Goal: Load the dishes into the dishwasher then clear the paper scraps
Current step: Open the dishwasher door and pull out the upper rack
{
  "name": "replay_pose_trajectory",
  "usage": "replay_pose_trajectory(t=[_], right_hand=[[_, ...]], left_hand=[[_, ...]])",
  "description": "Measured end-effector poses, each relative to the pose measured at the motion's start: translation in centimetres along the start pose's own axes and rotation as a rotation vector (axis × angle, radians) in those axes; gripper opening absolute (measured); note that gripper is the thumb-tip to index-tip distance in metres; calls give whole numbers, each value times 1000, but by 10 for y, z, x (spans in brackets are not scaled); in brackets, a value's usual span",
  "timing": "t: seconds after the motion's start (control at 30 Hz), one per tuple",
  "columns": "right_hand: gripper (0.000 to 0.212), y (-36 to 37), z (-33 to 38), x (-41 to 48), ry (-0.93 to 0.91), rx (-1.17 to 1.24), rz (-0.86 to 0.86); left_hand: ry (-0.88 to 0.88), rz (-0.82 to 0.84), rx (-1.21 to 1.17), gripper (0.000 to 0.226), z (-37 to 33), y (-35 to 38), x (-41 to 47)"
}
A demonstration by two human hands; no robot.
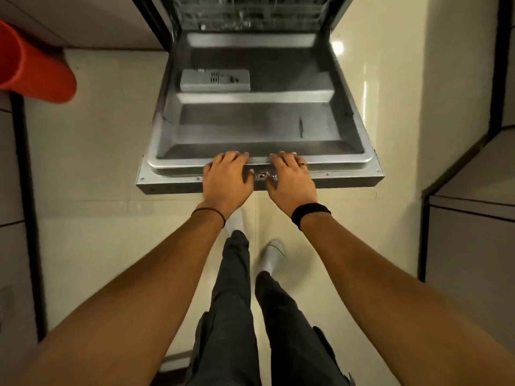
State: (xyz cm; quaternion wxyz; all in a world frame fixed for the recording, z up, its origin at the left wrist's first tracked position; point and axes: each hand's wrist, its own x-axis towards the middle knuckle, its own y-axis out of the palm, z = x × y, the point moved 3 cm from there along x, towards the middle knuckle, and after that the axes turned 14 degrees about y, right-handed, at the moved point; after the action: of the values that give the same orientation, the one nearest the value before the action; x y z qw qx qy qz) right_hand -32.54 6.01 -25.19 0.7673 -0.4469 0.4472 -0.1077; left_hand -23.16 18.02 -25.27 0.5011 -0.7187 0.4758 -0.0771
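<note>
The left hand [227, 179] and the right hand [291, 181] sit side by side, each gripping the front edge of the lowered dishwasher door [250, 126], fingers curled over its rim.

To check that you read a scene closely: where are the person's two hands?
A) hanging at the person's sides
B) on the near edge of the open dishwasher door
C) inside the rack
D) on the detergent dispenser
B: the left hand and the right hand both grip the near edge of the lowered door, one on each side of its latch.
</note>
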Motion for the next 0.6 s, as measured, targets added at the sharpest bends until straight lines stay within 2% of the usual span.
replay_pose_trajectory(t=[0.17, 0.33, 0.47, 0.6], right_hand=[[48, 114, -43, 25, -33, -73, 47], [49, 213, -72, 64, -53, -129, 107], [54, 279, -88, 95, -17, -122, 151], [57, 315, -97, 119, 15, -83, 164]], left_hand=[[-67, 63, -40, 45, 37, 117, -7], [-27, 103, -82, 50, 91, 220, 1], [-32, 190, -98, 61, 127, 276, 16], [-44, 234, -152, 67, 146, 306, 32]])
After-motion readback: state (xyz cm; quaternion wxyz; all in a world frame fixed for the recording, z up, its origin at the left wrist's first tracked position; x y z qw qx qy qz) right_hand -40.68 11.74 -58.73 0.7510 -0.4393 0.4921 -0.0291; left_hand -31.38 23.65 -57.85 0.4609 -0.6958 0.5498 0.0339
